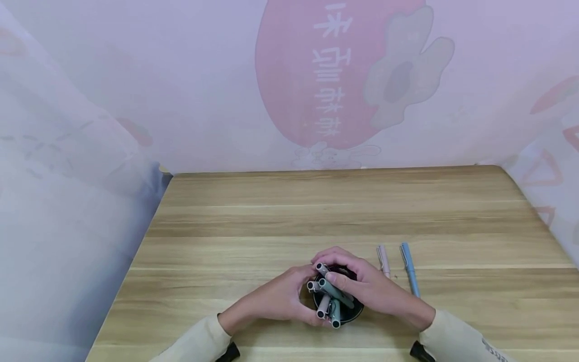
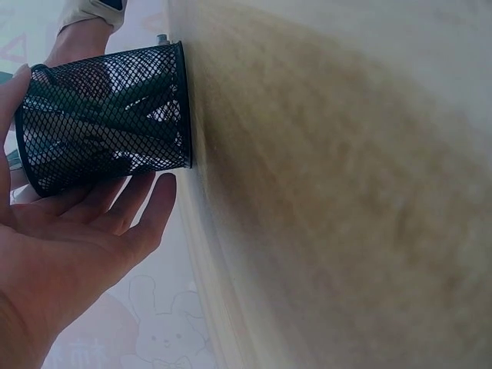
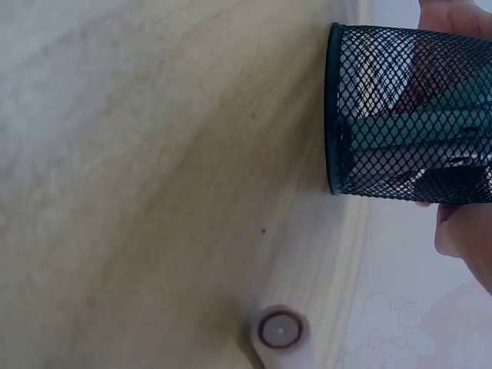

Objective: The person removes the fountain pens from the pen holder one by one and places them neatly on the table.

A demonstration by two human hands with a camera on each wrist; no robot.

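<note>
A black mesh pen holder [image 2: 108, 115] stands upright on the table, with several capped pens [image 1: 335, 312] in grey-green and pale pinkish grey leaning in it. My left hand [image 1: 282, 296] curves round its left side, thumb at the near side and fingers at the far side. Over the top, my right hand [image 1: 362, 279] has its thumb and fingers about a pale grey pen [image 1: 321, 269] at the rim. The right fingertips are partly hidden behind the pens. In the right wrist view, the holder's mesh side [image 3: 407, 115] shows beside part of the right hand [image 3: 469, 238].
A pale pink pen [image 1: 383, 260] and a blue pen [image 1: 409, 269] lie on the wooden table [image 1: 271, 216], right of the holder. Printed light cloth [image 1: 203, 100] hangs behind the table and at both sides.
</note>
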